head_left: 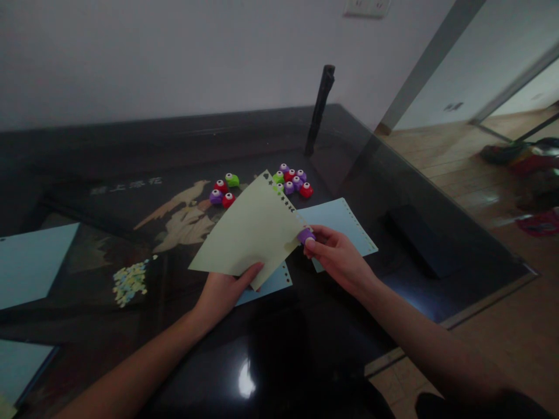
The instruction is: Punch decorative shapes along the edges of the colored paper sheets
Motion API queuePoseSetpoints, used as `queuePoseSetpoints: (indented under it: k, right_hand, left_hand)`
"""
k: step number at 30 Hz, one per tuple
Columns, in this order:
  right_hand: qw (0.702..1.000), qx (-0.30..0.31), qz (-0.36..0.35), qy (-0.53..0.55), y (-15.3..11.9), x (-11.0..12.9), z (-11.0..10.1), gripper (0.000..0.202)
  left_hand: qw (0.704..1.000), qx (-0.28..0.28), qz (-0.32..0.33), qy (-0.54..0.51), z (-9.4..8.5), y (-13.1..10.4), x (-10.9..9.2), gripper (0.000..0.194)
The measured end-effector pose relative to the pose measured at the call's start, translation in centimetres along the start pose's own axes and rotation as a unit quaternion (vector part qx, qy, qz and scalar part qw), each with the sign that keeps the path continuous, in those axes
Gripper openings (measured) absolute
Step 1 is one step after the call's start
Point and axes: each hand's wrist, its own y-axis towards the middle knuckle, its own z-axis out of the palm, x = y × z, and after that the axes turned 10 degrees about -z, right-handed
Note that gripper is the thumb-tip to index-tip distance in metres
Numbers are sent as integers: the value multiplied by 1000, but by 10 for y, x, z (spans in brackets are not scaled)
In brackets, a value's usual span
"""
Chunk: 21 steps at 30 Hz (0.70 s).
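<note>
A pale green sheet (251, 233) is held above the dark table, its upper right edge punched with a row of small shapes. My left hand (229, 291) grips the sheet's lower edge, thumb on top and fingers hidden beneath. Pinched in my right hand (334, 253) is a purple punch (306, 235), at the sheet's right corner. Behind the sheet stand several red, purple and green punches (297, 182), with a smaller group (220, 187) to their left. Blue sheets with punched edges (340, 218) lie beneath and to the right.
A pile of small paper cut-outs (130, 283) lies on the left of the table (183, 349). More blue sheets (32, 265) are at the far left. A black upright post (320, 107) stands at the back, and a dark flat object (417, 238) lies at right.
</note>
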Motion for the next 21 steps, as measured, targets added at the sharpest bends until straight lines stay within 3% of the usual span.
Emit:
queuePoseSetpoints:
  k: [21]
  right_hand:
    - [1000, -4, -2, -13, 0, 2, 1, 23]
  left_hand:
    - [1000, 1, 7, 5, 2, 0, 2, 35]
